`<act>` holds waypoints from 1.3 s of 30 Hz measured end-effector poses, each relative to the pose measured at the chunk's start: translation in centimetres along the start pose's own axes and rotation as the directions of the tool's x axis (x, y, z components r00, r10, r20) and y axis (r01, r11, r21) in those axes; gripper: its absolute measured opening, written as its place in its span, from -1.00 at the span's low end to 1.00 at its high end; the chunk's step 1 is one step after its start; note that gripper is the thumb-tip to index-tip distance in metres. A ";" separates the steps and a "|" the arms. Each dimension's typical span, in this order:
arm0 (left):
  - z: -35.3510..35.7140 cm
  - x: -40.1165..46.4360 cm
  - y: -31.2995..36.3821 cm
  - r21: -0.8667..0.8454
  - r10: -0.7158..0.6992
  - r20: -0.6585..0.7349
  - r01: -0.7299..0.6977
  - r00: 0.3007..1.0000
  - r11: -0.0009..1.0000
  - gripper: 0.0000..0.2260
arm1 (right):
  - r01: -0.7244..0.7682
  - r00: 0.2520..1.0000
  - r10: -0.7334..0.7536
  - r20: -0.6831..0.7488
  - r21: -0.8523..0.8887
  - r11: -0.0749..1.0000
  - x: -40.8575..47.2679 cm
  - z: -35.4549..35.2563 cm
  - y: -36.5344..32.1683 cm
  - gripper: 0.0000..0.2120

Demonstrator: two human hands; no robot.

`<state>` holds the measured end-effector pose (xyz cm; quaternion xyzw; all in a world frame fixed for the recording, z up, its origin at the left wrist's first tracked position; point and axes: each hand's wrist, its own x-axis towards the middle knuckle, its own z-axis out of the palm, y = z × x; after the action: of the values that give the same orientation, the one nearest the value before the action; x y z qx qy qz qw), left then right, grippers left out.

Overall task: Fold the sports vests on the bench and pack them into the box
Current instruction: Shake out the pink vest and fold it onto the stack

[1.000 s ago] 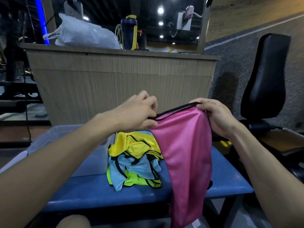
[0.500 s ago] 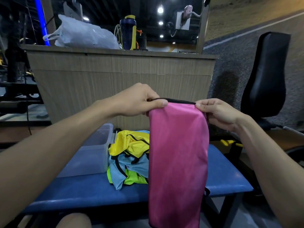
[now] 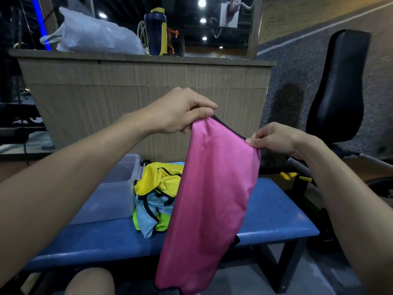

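A pink sports vest (image 3: 212, 199) with black trim hangs in the air above the blue bench (image 3: 276, 218). My left hand (image 3: 182, 112) pinches its top left corner and my right hand (image 3: 274, 138) pinches its top right corner, which sits lower. The vest's lower part hangs past the bench's front edge. Behind it on the bench lies a pile of vests: a yellow one (image 3: 157, 180) on top, a light blue one (image 3: 148, 216) and a lime green one (image 3: 161, 224) beneath. A clear plastic box (image 3: 114, 188) stands on the bench left of the pile.
A wooden counter (image 3: 138, 99) stands behind the bench with a white plastic bag (image 3: 95, 37) and a dark bottle (image 3: 156, 31) on top. A black padded gym seat (image 3: 338, 90) is on the right. My knee (image 3: 89, 282) shows at the bottom.
My left hand has lifted its corner a little while my right hand has dropped lower, so the vest's top edge now slopes down to the right.
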<state>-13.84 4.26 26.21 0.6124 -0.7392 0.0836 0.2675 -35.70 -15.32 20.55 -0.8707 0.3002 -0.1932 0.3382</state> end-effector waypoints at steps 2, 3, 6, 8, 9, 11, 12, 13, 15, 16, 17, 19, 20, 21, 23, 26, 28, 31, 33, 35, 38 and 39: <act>0.4 0.5 1.0 0.142 -0.024 0.110 0.008 0.994 0.990 -0.76 | -0.094 0.996 0.094 0.002 0.009 0.996 -0.7 0.3 0.6 -0.79; 0.8 0.8 1.6 0.189 -0.021 0.151 -0.008 0.988 0.982 -0.74 | -0.142 0.990 0.142 0.003 0.063 0.988 -1.1 0.4 1.1 -0.79; 3.0 1.9 3.4 0.026 0.073 0.136 -0.077 0.988 0.997 -0.74 | -0.210 0.976 0.217 0.008 0.285 0.935 -2.9 -0.3 2.9 -0.82; 5.2 3.0 4.8 -0.218 0.118 0.068 -0.101 0.991 0.971 -0.77 | -0.199 0.972 0.234 -0.037 0.411 0.889 -4.4 -2.0 3.6 -0.84; 6.3 3.8 5.3 -0.304 0.120 0.030 -0.105 0.992 0.947 -0.77 | -0.178 0.967 0.240 -0.085 0.451 0.875 -4.9 -3.2 3.7 -0.83; 8.5 5.6 5.9 -0.452 0.079 -0.049 -0.092 0.996 0.887 -0.78 | -0.105 0.950 0.222 -0.221 0.445 0.889 -4.6 -5.9 3.2 -0.81; 9.2 6.3 6.0 -0.541 0.047 -0.084 -0.085 0.995 0.837 -0.79 | -0.058 0.934 0.194 -0.299 0.409 0.911 -3.7 -7.2 2.6 -0.79; 9.6 6.8 5.9 -0.632 0.018 -0.120 -0.090 0.993 0.770 -0.79 | -0.013 0.912 0.159 -0.378 0.362 0.932 -2.5 -8.1 1.5 -0.78; 9.6 7.4 5.0 -0.748 -0.039 -0.199 -0.126 0.979 0.652 -0.80 | 0.081 0.865 0.045 -0.500 0.228 0.970 0.9 -8.9 -1.1 -0.78; 9.4 7.4 4.0 -0.763 -0.069 -0.245 -0.149 0.967 0.629 -0.81 | 0.127 0.854 -0.025 -0.519 0.162 0.979 3.0 -8.7 -2.5 -0.79; 9.1 7.3 2.7 -0.760 -0.101 -0.292 -0.167 0.951 0.628 -0.83 | 0.166 0.852 -0.092 -0.515 0.100 0.981 5.3 -8.0 -3.8 -0.80; 8.8 6.4 -0.8 -0.722 -0.167 -0.366 -0.166 0.915 0.671 -0.86 | 0.207 0.867 -0.191 -0.461 -0.016 0.978 10.1 -5.5 -5.5 -0.81; 8.9 5.7 -2.8 -0.692 -0.206 -0.385 -0.134 0.900 0.709 -0.86 | 0.212 0.881 -0.218 -0.419 -0.062 0.975 12.6 -3.6 -5.8 -0.80; 9.2 4.7 -4.9 -0.651 -0.246 -0.395 -0.081 0.885 0.755 -0.86 | 0.214 0.901 -0.230 -0.367 -0.084 0.973 15.0 -1.3 -5.6 -0.79; 10.4 2.0 -9.2 -0.539 -0.328 -0.384 0.079 0.863 0.839 -0.85 | 0.196 0.955 -0.205 -0.213 -0.063 0.979 19.3 4.3 -4.2 -0.84; 13.4 -3.5 -14.8 -0.381 -0.436 -0.287 0.316 0.853 0.869 -0.83 | 0.115 0.991 -0.116 0.069 0.023 0.993 23.4 14.2 -0.3 -0.87; 15.6 -7.8 -17.4 -0.276 -0.495 -0.194 0.437 0.847 0.856 -0.83 | 0.053 0.976 -0.068 0.206 0.077 0.996 24.7 20.2 2.3 -0.88; 18.6 -13.7 -19.6 -0.231 -0.566 -0.089 0.536 0.820 0.812 -0.84 | 0.015 0.933 -0.058 0.356 0.122 0.992 25.5 26.5 4.6 -0.84; 20.0 -16.6 -20.6 -0.195 -0.579 -0.088 0.556 0.811 0.808 -0.82 | 0.018 0.915 -0.085 0.395 0.169 0.985 25.9 28.7 4.6 -0.86; 20.6 -18.7 -22.0 -0.013 -0.544 -0.105 0.546 0.832 0.838 -0.80 | 0.047 0.906 -0.131 0.403 0.210 0.977 26.0 30.1 4.0 -0.92; 21.2 -21.1 -23.8 0.345 -0.514 0.061 0.465 0.856 0.815 -0.76 | 0.088 0.910 -0.174 0.375 0.236 0.968 25.7 31.6 3.1 -0.90; 21.0 -21.4 -23.9 0.417 -0.547 0.126 0.456 0.828 0.786 -0.73 | 0.100 0.917 -0.183 0.355 0.240 0.966 25.5 31.8 2.9 -0.87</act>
<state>5.06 7.60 -7.01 0.8321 -0.5457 0.0716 0.0686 -0.70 -18.64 -0.25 -0.8689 0.1431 -0.0791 0.4672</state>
